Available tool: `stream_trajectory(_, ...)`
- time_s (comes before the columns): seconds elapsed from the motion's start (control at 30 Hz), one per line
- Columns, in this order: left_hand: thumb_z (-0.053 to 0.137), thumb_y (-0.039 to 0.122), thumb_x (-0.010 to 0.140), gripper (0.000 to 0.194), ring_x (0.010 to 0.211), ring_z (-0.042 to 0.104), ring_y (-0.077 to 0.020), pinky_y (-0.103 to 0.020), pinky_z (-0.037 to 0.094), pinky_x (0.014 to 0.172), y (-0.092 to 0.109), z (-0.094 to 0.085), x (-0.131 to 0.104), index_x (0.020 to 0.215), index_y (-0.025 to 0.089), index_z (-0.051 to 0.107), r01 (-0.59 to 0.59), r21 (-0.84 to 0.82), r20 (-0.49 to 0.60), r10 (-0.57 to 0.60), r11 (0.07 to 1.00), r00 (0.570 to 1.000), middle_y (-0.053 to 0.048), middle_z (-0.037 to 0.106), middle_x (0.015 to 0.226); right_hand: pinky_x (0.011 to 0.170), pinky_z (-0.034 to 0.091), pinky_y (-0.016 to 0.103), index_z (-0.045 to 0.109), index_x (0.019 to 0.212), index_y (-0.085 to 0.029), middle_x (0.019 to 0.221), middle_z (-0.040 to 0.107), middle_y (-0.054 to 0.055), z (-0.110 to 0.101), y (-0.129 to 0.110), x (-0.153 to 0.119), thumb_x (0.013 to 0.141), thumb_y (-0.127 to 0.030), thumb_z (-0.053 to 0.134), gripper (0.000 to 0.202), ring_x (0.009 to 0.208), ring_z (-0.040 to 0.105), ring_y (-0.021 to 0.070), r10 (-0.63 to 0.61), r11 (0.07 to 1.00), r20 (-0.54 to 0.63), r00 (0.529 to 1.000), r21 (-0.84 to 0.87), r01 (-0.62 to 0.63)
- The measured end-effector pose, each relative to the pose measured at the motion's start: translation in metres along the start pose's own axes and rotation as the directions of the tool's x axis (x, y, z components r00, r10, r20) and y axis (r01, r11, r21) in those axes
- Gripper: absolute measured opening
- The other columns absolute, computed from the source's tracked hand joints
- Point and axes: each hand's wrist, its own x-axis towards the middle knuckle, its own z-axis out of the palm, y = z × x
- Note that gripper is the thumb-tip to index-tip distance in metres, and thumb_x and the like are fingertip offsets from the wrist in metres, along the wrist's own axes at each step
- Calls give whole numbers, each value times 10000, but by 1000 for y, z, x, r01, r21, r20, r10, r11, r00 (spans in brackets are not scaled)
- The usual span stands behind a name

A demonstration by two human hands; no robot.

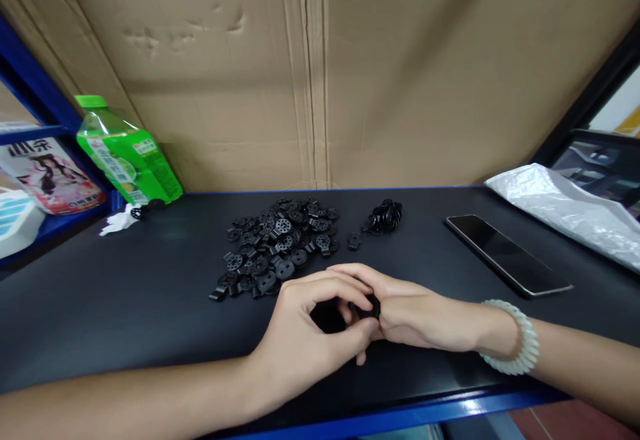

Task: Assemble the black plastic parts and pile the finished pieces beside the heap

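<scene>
Brown cardboard [215, 87] (creased, with a vertical seam near the middle) fills the upper frame behind a matte black worktop [165, 307]. A bright blue edge [420, 410] catches a light reflection at lower right. Blue shelving [35, 60] stands at the left, with a dark frame [595, 83] slanting at upper right. Reddish floor [580, 421] shows at lower right; a soft diagonal shadow crosses the cardboard.

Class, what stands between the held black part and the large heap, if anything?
Curled fingers of the left hand and right hand stand between the black part and the large heap; nothing else visible does.
</scene>
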Motion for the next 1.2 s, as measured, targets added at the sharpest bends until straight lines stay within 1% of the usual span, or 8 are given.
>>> stream_trajectory(0.37, 665, -27, 588, 319, 802, 700, -180, -223, 500, 709, -2, 1, 4, 463, 175, 452, -6, 59, 30, 4, 998, 1000, 0, 728, 718, 638, 405, 280, 462, 1139, -202, 815, 536, -33, 6, 4, 5, 568, -83, 460, 583, 582, 482, 81, 54, 991, -85, 995, 129, -43)
stream_trajectory(0.57, 572, 131, 764, 277, 506, 585, -124, -227, 453, 527, -7, -4, 5, 533, 192, 432, 182, 63, -15, -182, 981, 983, 38, 586, 512, 626, 354, 283, 448, 1106, -219, 864, 469, -25, 9, 8, 5, 549, -74, 462, 576, 608, 415, 76, 32, 975, -93, 995, 221, -10)
stream_trajectory(0.73, 598, 162, 795, 202, 714, 653, -140, -273, 549, 650, -12, -6, 9, 698, 203, 426, 197, -215, -88, -220, 957, 972, -7, 666, 897, 631, 375, 293, 331, 1228, -237, 872, 454, -20, 0, 1, -1, 674, -89, 440, 584, 620, 428, 89, -44, 992, -123, 991, -120, 29)
stream_trajectory(0.8, 615, 166, 804, 190, 818, 658, -155, -283, 555, 702, -13, -7, 10, 748, 206, 438, 189, -237, -119, -222, 953, 968, -14, 651, 945, 674, 405, 309, 345, 1196, -230, 918, 496, 0, -10, -6, -5, 727, -85, 434, 499, 705, 486, 120, -152, 883, -152, 977, -465, 65)
stream_trajectory(0.87, 620, 167, 815, 170, 855, 650, -152, -279, 544, 743, -12, -7, 10, 778, 205, 458, 175, -214, -134, -207, 961, 969, -14, 638, 947, 729, 426, 326, 417, 1098, -222, 930, 537, 13, -25, -14, -8, 753, -85, 463, 374, 804, 525, 154, -339, 633, -178, 924, -770, 84)
stream_trajectory(1.03, 591, 118, 823, 136, 807, 632, -123, -246, 518, 742, -10, -8, 8, 787, 200, 489, 176, -160, -80, -190, 971, 978, 3, 627, 894, 890, 449, 408, 514, 1055, -209, 1060, 560, 76, -77, -35, -8, 776, -158, 559, 286, 1018, 537, 238, -763, 74, -93, 639, -996, -57)
stream_trajectory(1.1, 581, 86, 809, 139, 824, 628, -128, -239, 511, 734, -9, -8, 8, 778, 198, 505, 188, -135, -54, -197, 973, 979, 5, 628, 881, 923, 451, 437, 526, 1108, -210, 1106, 540, 95, -96, -40, -7, 800, -173, 546, 311, 1075, 521, 257, -785, -1, -83, 613, -991, -135)
stream_trajectory(1.2, 560, 60, 802, 145, 811, 626, -126, -242, 505, 733, -10, -8, 8, 776, 197, 521, 198, -116, -33, -203, 973, 979, 6, 632, 878, 981, 432, 471, 492, 1214, -212, 1170, 523, 110, -107, -43, -8, 839, -179, 511, 377, 1133, 505, 263, -758, -44, -67, 649, -987, -153)
